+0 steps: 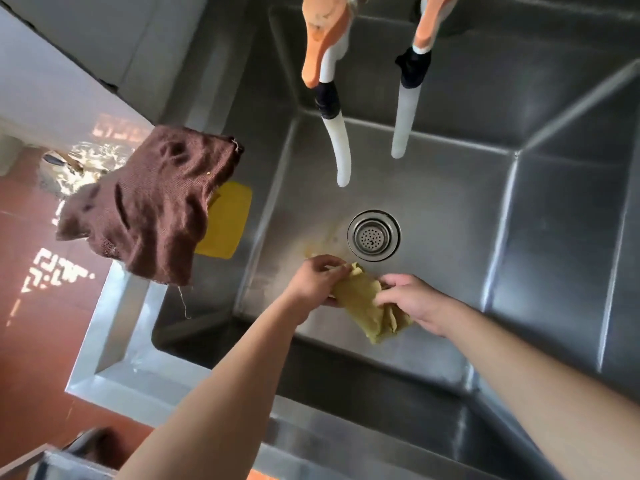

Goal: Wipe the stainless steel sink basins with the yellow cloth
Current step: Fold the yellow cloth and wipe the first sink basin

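A crumpled yellow cloth (367, 303) is held low in the stainless steel sink basin (450, 188), just in front of the round drain strainer (374, 235). My left hand (317, 277) pinches its upper left end. My right hand (412, 299) grips its right side, fingers curled into the folds. Yellowish smears mark the basin floor left of the drain.
A brown cloth (149, 206) hangs over the sink's left rim, partly covering a yellow pad (227, 220). Two faucets with white hose spouts (337, 147) (403, 123) hang over the basin's back. A second basin wall (571, 216) rises at right. Red tiled floor lies at left.
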`<state>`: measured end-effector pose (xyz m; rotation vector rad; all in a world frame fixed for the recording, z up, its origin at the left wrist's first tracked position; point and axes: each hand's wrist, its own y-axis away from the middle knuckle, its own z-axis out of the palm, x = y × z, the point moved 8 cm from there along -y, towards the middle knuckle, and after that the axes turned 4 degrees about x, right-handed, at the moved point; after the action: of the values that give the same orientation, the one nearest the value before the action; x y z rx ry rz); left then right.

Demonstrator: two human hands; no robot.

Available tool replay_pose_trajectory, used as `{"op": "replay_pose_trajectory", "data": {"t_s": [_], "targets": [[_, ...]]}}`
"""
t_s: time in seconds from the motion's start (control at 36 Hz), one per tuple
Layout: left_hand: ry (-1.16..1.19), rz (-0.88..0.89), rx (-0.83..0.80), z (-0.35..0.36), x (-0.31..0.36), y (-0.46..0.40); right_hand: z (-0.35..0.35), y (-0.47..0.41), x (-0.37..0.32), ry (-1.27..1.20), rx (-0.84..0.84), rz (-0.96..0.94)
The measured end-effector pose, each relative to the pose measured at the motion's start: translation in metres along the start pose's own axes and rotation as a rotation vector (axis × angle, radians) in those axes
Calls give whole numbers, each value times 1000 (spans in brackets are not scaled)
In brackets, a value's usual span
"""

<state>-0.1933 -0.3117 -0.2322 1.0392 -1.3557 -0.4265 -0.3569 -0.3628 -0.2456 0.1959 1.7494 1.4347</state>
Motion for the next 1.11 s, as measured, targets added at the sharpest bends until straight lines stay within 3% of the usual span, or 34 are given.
{"op": "replay_pose_trajectory", "data": {"t_s": [0.14, 0.28, 0.42, 0.56, 0.69, 0.78, 0.86, 0.92, 1.03, 1.11], "targets": [[27, -72, -25, 5, -13, 0, -12, -1, 1, 89, 67, -7], [-82, 64, -124, 20, -1, 2, -32, 0, -12, 115, 184, -43], [-634, 351, -184, 38, 31, -1, -31, 4, -25, 197, 87, -77], [-952, 503, -231, 57, 52, -14, -30, -1, -46, 260, 8, -185], [-994, 384, -294, 61, 55, -38, -37, -16, -56, 132, 15, -203], [-954, 302, -307, 53, 52, -56, -57, -27, -62, 135, 208, -236], [-1062, 210, -221, 32, 57, -76, -94, -27, -62, 355, 579, -269], [-1030, 199, -76, 8, 70, -91, -113, -29, -52, 433, 701, -227], [-816, 288, 233, -46, 110, -132, -131, -38, -17, 763, 701, 11], [-678, 197, 405, -82, 132, -174, -137, -45, 5, 835, 622, 76]]}}
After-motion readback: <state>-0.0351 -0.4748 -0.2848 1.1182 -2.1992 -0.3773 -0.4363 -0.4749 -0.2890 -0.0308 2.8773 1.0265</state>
